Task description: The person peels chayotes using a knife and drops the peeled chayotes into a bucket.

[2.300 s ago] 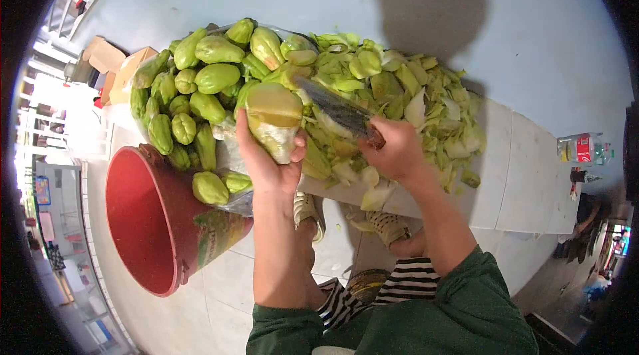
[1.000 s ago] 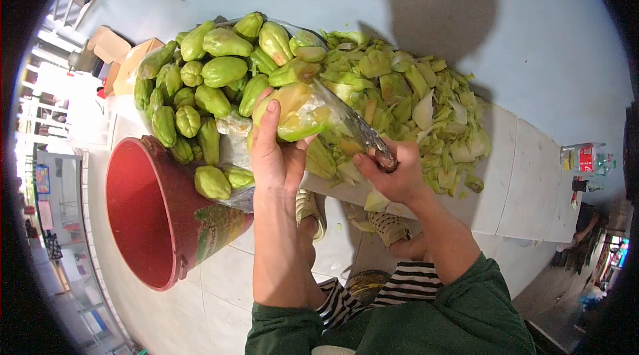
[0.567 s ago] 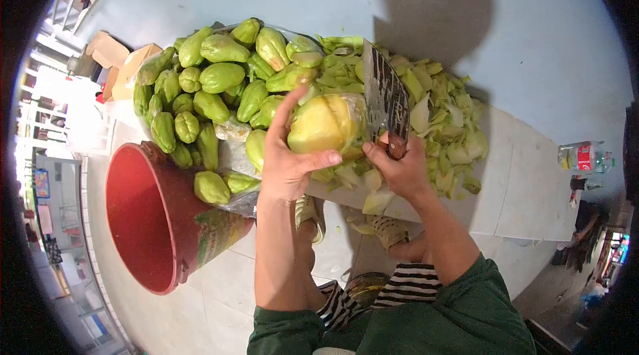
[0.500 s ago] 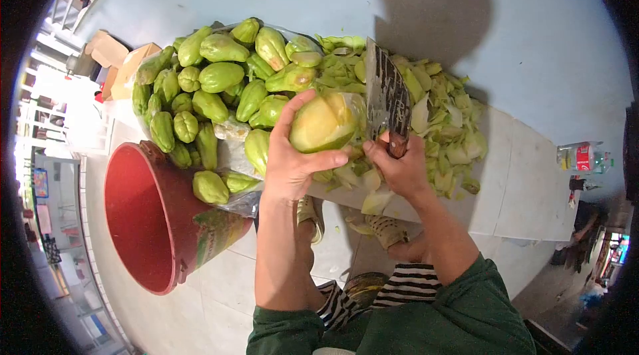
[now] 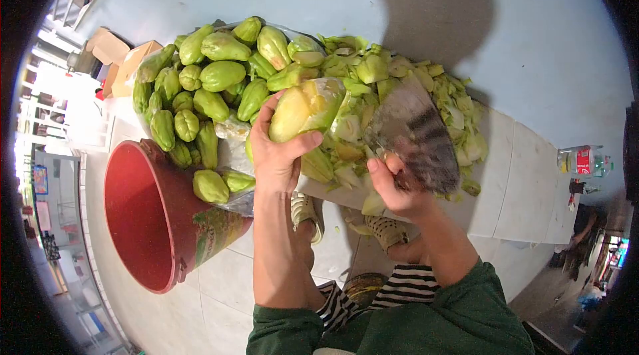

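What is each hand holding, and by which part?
The left hand grips a partly peeled chayote around its near end; the right hand, a broad-bladed knife by its handle.

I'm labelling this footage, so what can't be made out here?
- Head view, blurred by motion: the outline of the knife.
- Head view, covered by the right hand: the knife's handle.
- Head view, covered by the left hand: the underside of the held fruit.
- Head view, too small: lettering on the bottle.

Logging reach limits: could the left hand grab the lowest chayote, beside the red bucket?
Probably not as is: the left hand holds a partly peeled chayote. Otherwise the lowest chayote looks close, with only a neighboring chayote partly between.
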A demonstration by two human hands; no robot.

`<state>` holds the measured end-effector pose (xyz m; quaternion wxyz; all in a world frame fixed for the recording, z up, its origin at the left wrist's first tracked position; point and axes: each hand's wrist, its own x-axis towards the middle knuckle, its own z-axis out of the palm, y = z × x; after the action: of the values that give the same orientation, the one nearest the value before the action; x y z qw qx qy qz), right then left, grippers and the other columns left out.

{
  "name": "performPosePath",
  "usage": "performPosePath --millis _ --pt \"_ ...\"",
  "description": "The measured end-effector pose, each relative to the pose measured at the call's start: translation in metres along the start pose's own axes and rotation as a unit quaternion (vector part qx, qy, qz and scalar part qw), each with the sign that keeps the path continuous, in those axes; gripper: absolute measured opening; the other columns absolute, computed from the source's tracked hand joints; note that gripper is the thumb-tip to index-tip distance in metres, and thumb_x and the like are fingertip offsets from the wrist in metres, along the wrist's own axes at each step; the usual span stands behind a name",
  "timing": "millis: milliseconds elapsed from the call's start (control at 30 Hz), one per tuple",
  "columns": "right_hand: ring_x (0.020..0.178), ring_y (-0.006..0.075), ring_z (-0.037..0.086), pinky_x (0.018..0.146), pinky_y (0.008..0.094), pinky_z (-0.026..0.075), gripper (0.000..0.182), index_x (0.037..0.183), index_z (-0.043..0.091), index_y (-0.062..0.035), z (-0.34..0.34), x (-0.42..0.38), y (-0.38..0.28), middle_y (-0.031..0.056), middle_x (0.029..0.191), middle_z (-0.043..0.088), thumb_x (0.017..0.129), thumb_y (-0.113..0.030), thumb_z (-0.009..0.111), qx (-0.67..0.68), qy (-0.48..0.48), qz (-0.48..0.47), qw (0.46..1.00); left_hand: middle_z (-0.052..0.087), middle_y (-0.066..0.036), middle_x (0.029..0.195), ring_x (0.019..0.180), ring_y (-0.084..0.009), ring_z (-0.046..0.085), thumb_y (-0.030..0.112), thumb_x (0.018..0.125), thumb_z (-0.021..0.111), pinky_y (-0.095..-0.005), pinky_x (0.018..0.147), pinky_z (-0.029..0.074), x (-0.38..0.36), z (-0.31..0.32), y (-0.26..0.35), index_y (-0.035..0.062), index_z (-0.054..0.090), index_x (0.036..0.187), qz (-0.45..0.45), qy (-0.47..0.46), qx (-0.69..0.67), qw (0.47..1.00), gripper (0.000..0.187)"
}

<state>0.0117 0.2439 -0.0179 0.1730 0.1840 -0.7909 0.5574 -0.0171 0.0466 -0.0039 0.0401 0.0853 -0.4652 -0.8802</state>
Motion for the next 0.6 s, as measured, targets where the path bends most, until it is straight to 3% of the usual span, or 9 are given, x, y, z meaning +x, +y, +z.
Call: performPosePath --millis 100,133,433,500,600 --pt "0.040 0.0227 0.045 0.042 0.0339 0.038 0.024 0.064 0.055 -0.0040 0.009 0.006 0.002 0.0095 0.051 0.050 0.079 -0.012 0.072 -0.011 -0.042 0.044 0.998 0.060 -0.013 0.119 0.106 -0.0235 0.063 -0.014 0.055 0.077 -0.0363 0.091 0.054 -0.002 0.003 -0.004 -0.0053 0.048 0.130 -0.018 -0.015 0.006 1.000 0.081" --pt "0.043 0.0277 0.048 0.047 0.0363 0.043 0.022 0.068 0.057 -0.0001 0.014 0.010 0.005 0.0138 0.053 0.051 0.080 -0.014 0.070 -0.052 -0.089 0.178 0.979 0.060 -0.013 0.119 0.106 -0.0235 0.063 -0.014 0.055 0.077 -0.0363 0.091 0.054 -0.003 0.004 -0.008 -0.0053 0.048 0.130 -0.019 -0.017 0.006 1.000 0.081" --pt "0.051 0.0331 0.057 0.053 0.0388 0.046 0.017 0.076 0.060 -0.0002 0.013 -0.001 0.008 0.0165 0.057 0.054 0.077 -0.014 0.070 -0.038 -0.056 0.141 0.988 0.061 -0.012 0.117 0.102 -0.0219 0.064 -0.012 0.052 0.078 -0.0358 0.088 0.056 -0.005 0.013 -0.004 -0.0059 0.049 0.130 -0.022 -0.029 0.019 0.999 0.084" --pt "0.053 0.0336 0.060 0.053 0.0390 0.047 0.017 0.077 0.060 -0.0009 0.013 -0.004 0.012 0.0164 0.058 0.055 0.075 -0.014 0.071 -0.044 -0.066 0.151 0.985 0.061 -0.011 0.116 0.101 -0.0209 0.063 -0.008 0.053 0.081 -0.0350 0.089 0.054 -0.007 0.016 -0.004 -0.0058 0.050 0.129 -0.005 -0.029 0.064 0.997 0.083" --pt "0.055 0.0346 0.060 0.053 0.0387 0.047 0.019 0.077 0.060 -0.0012 0.015 -0.003 0.017 0.0164 0.061 0.057 0.073 -0.014 0.073 -0.035 -0.041 0.086 0.995 0.061 -0.010 0.116 0.102 -0.0196 0.062 -0.004 0.052 0.083 -0.0340 0.093 0.051 -0.003 0.013 -0.014 -0.0054 0.050 0.128 0.057 -0.031 0.121 0.991 0.083"
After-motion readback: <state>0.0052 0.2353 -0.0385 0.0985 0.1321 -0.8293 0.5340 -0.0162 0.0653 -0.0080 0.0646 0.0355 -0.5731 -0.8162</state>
